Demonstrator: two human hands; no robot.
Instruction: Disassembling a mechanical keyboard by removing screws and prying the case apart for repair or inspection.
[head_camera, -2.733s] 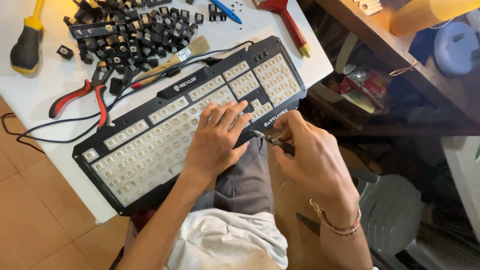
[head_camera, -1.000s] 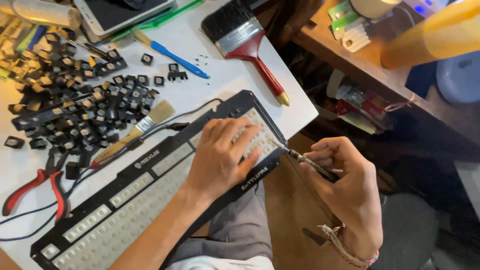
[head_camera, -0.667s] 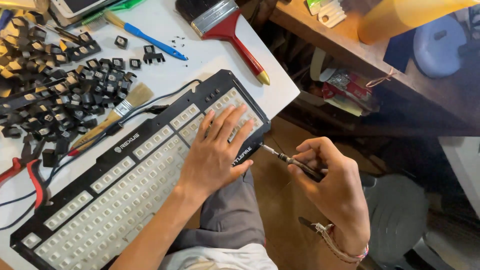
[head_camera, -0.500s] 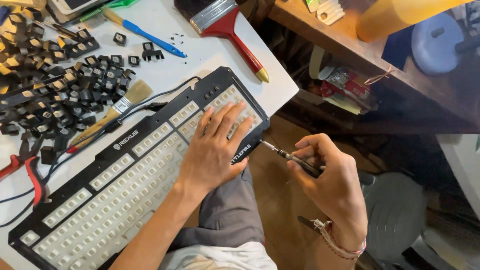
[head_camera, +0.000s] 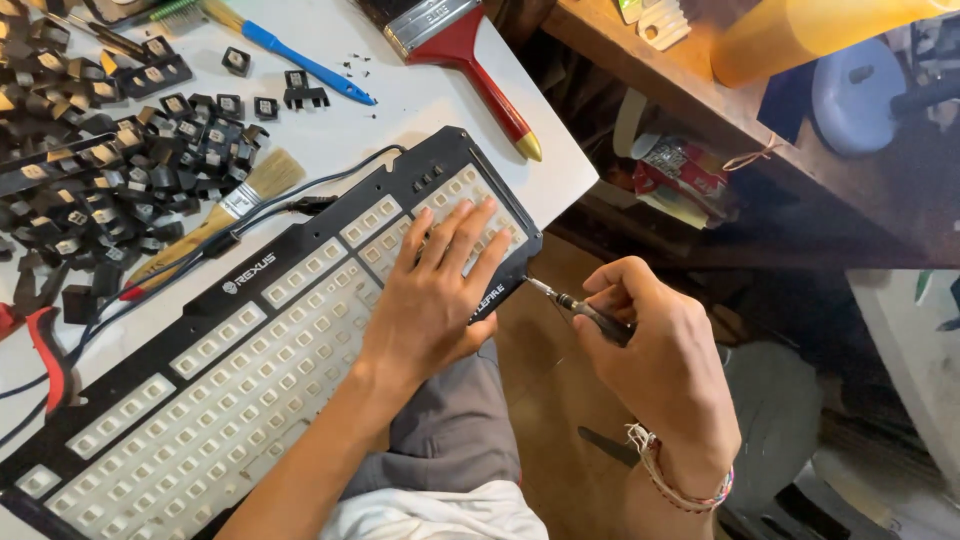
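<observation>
A black keyboard (head_camera: 250, 330) with its keycaps removed lies diagonally across the white table edge and my lap. My left hand (head_camera: 435, 300) rests flat on its right end, fingers spread over the bare white switches. My right hand (head_camera: 655, 355) grips a small screwdriver (head_camera: 575, 305), whose tip touches the keyboard's lower right corner. A woven bracelet sits on my right wrist.
A heap of loose black keycaps (head_camera: 100, 170) covers the table's left. A small wooden brush (head_camera: 225, 215), a blue-handled tool (head_camera: 300, 65), a wide red-handled paintbrush (head_camera: 465, 60) and red pliers (head_camera: 45, 345) lie around it. A dark wooden shelf (head_camera: 720, 90) stands right.
The view has shifted and the keyboard now sits lower left in the frame. My right hand has brought the screwdriver tip from off the keyboard to its lower right corner.
</observation>
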